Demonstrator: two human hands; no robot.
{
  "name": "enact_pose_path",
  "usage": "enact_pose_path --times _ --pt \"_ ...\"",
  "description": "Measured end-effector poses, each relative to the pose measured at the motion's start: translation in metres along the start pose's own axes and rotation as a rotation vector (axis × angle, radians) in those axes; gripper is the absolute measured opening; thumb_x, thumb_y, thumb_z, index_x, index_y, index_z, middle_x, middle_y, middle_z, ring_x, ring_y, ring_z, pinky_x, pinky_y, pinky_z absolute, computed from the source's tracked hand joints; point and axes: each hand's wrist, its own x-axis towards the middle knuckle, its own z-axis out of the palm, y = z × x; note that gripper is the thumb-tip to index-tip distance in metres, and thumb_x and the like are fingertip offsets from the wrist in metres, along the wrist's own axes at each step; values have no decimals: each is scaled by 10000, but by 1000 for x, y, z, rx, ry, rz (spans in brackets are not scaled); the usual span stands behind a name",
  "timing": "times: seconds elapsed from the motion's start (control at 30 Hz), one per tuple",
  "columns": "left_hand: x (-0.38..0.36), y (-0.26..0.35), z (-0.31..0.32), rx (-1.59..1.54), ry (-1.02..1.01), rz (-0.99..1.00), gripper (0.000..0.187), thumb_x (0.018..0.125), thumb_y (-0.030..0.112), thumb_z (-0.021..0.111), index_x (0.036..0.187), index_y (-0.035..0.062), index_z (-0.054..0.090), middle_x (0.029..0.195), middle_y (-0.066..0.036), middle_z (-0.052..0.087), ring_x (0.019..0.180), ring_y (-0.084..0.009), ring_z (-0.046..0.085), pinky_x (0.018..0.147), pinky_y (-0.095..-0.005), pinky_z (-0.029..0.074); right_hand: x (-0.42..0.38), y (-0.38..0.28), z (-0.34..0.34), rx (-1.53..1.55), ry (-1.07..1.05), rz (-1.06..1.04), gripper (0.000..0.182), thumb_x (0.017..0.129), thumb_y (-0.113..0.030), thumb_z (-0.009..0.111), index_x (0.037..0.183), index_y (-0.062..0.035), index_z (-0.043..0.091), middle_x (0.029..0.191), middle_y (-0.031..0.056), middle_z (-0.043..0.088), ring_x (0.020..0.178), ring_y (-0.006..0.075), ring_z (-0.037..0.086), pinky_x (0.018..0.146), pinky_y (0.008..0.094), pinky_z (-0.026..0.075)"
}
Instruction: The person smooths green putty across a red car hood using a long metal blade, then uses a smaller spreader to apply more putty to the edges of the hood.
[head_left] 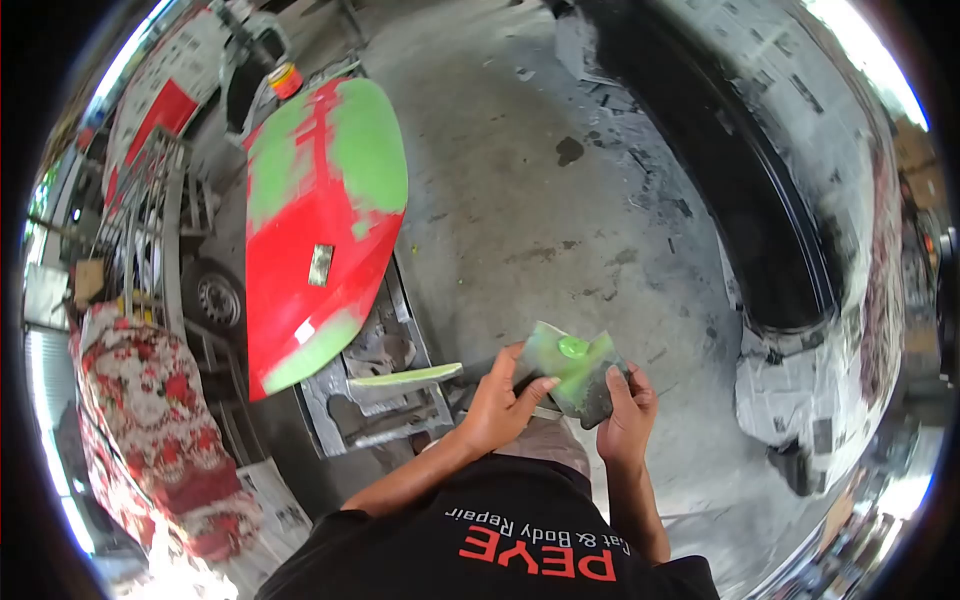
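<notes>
Left hand point(505, 398) and right hand point(627, 412) grip green-smeared scrapers point(583, 397) before black shirt point(400, 555), thumbs on top, forearms angled inward. Bright putty blob point(572, 347) sits near scrapers' far edge. Red-green panel point(322, 215) lies ahead, left.

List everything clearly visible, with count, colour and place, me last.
Panel: 1, red with green patches, left of centre
Small rectangular piece: 1, silvery, on panel
Tin: 1, red and yellow, panel's far end
Stand: 1, grey, under panel
Narrow part: 1, pale green, stand's near end
Wheel: 1, grey and black, left
Floral cloth: 1, red and white, lower left
Long part: 1, black, right
Masking paper: uncounted, whitish, around long part
Sheeting: count unclear, grey and green, between hands
Dab: 1, green, on sheeting
Shirt: 1, black, bottom
Left hand: 1, bare, sheeting's left
Right hand: 1, bare, sheeting's right
</notes>
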Motion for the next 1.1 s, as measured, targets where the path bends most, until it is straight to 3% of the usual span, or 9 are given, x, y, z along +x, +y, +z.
enact_pose_path --times 0.03,0.13,0.37,0.47,0.57,0.63,0.8,1.03,1.1 --pt "1 6 9 1 31 -17 459 1025 189 681 1387 -4 478 1136 -206 693 1031 -262 710 869 -381 540 7 -7 -7 -12 -23 23 228 1008 -131 674 1156 42 675 1030 46 718 907 88 630 831 250 484" --pt "17 28 32 286 -128 -21 511 1011 258 686 1403 9 471 1065 -281 681 939 -498 663 760 -474 547 28 -35 -26 -37 -20 15 225 1016 -131 669 1162 40 670 1020 45 714 899 90 627 835 253 487" --pt "51 40 57 292 -373 -11 436 1040 287 634 1365 31 499 1025 -268 690 929 -487 672 754 -501 538 68 -65 -66 9 -148 -135 259 1030 -132 651 1216 48 642 1072 66 708 954 107 631 861 277 496" --pt "55 40 63 327 -280 0 376 1075 298 579 1344 43 515 968 -252 683 898 -436 694 774 -474 538 78 -89 -69 -6 -218 -336 280 1050 -140 616 1253 53 623 1151 90 698 1032 142 642 916 309 503" --pt "64 49 67 129 -168 -264 359 1114 285 509 1368 33 508 1018 -180 678 964 -284 677 863 -396 520 88 -103 -78 -43 -331 -497 300 1052 -133 594 1281 56 640 1238 144 685 1136 222 655 1010 361 492" --pt "68 46 77 -257 -122 -157 357 1133 255 474 1388 7 499 1120 -97 643 1068 -160 574 955 -323 469 89 -121 -68 -531 -550 -674 292 1031 -134 610 1250 42 691 1253 181 680 1171 254 651 1027 375 485" --pt "85 51 69 -153 -112 -101 386 1135 260 477 1410 -10 493 1206 -60 620 1141 -117 536 1013 -287 439 102 -115 -49 -723 -549 -584 261 970 -24 649 1215 32 718 1228 175 667 1127 279 652 973 339 493" --pt "123 38 30 -422 3 -163 377 1135 256 476 1407 -5 495 1180 -39 618 1132 -86 537 990 -268 443 161 -136 -13 -1039 -662 -493 277 984 -105 624 1210 30 713 1204 170 670 1109 288 652 957 333 486" --pt "148 29 20 -569 81 -149 359 1138 257 469 1389 2 503 1151 -20 608 1094 -70 523 971 -258 439 188 -128 -7 -1139 -638 -721 293 1013 -117 614 1240 53 690 1175 152 696 1079 258 672 933 319 499"
